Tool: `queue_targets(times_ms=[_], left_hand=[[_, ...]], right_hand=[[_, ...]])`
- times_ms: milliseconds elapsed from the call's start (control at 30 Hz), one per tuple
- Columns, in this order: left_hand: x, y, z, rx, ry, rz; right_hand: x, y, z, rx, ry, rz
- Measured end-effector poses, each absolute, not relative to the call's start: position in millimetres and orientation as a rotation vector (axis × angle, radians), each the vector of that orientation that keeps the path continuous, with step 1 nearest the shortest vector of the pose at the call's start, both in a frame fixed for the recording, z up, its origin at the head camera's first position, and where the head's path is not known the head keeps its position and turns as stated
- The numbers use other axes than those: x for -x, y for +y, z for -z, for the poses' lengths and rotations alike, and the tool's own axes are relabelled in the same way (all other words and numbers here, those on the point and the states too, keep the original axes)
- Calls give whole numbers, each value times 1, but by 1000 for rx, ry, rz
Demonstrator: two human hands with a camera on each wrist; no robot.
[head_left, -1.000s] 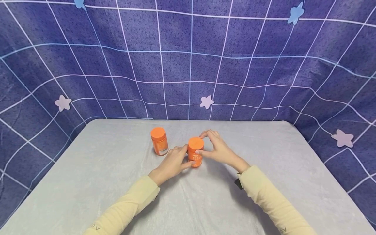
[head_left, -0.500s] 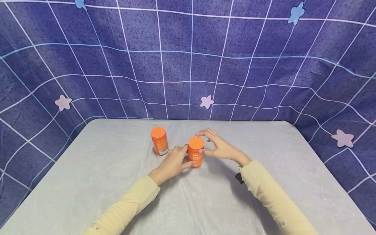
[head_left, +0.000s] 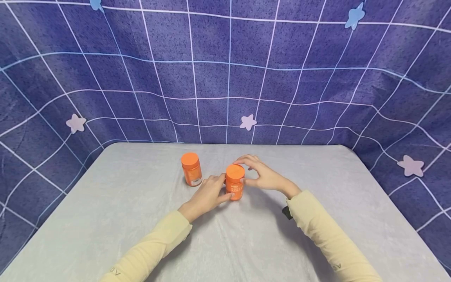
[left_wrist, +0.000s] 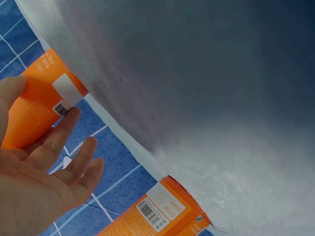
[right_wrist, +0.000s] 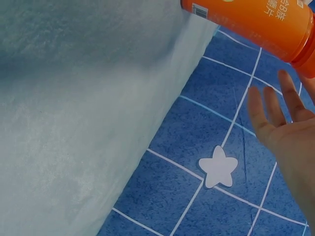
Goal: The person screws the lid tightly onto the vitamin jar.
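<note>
An orange screw-top bottle [head_left: 234, 189] stands upright on the table, between both hands. My left hand [head_left: 206, 195] grips its body from the left, thumb in front and a finger behind; the left wrist view shows this hand [left_wrist: 47, 172] with its other fingers spread. Around the orange lid [head_left: 235, 172], my right hand [head_left: 263, 177] has its thumb at the near right side and a fingertip at the far edge. In the right wrist view the lid [right_wrist: 306, 56] is partly cut off by the frame, and several fingers of the right hand [right_wrist: 290, 123] extend away from it.
A second orange bottle [head_left: 192, 170], its lid on, stands upright to the left of the held one. Both are on a grey cloth-covered table [head_left: 225, 243]. Behind rises a blue grid-patterned curtain [head_left: 211, 78] with star shapes.
Around the lid, my right thumb has shifted right and its fingertip left, mostly in the first half second. My left hand and both bottles have stayed in place.
</note>
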State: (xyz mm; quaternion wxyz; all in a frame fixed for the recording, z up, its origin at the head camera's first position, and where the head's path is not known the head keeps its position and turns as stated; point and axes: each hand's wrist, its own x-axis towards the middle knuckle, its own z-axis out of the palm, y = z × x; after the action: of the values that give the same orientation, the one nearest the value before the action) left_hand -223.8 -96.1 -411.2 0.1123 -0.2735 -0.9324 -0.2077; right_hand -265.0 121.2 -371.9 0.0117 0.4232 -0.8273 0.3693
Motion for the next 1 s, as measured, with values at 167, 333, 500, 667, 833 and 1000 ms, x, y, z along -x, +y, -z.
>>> queue_targets(times_ms=[167,333,500,667,833,1000], left_hand=[[224,-96,411,808,-2730,601],[224,-96,411,807,-2728,589],[224,-96,411,816,-2722,575],[224,-96,411,818,-2723,581],[224,-96,412,817,-2723,574],[225,-96,412,826,-2710,568]], right_hand=[[263,120,374,-1242,-2566,-1184],[258,115,378,-1122,-2545,-1210],[254,111,382,-1053,-2513,-1167],[252,110,382,-1031,-2496,-1143],[252,110,382,-1029,-2500,-1124],[255,112,382,-1084,-2507,-1129]])
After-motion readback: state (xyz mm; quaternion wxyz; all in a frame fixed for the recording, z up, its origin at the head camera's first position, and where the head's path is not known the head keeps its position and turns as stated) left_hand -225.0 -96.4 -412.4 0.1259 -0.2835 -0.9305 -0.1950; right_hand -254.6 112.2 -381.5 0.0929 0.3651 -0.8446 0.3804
